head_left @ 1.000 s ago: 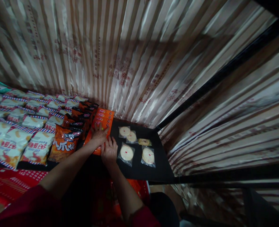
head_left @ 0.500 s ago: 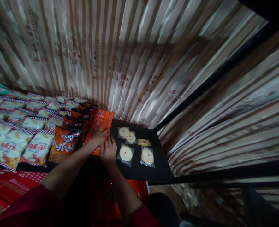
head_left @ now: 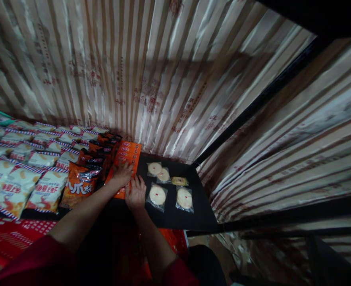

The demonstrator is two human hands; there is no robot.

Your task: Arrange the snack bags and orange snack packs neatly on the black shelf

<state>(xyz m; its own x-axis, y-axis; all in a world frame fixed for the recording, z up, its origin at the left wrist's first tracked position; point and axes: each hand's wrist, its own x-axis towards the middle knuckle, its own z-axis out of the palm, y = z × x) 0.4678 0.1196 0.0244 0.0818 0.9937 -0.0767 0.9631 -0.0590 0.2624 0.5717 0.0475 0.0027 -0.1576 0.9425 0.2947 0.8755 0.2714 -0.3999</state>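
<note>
A row of flat orange packets (head_left: 131, 152) lies overlapped on the black shelf (head_left: 169, 219). My left hand (head_left: 121, 175) rests on top of them with its fingers stretched out. Close beside it, my right hand (head_left: 136, 194) lies with fingers extended along the packets' right edge near the shelf front. Both hands look flat rather than wrapped round anything, and they cover part of the packets. Left of my hands stands an orange-and-black snack bag (head_left: 80, 184), with more of the same kind lined up behind it.
Several clear-wrapped round white crackers (head_left: 157, 195) and a small yellowish packet (head_left: 180, 181) lie to the right. White snack bags (head_left: 46, 188) fill the left side. A red basket (head_left: 17, 236) is below. A striped curtain (head_left: 104, 67) and black poles (head_left: 238, 123) bound the shelf.
The view has shifted slightly. Both hands stay on the orange packets in nearly the same places, still outstretched. The crackers and bags have not visibly moved on the shelf.
</note>
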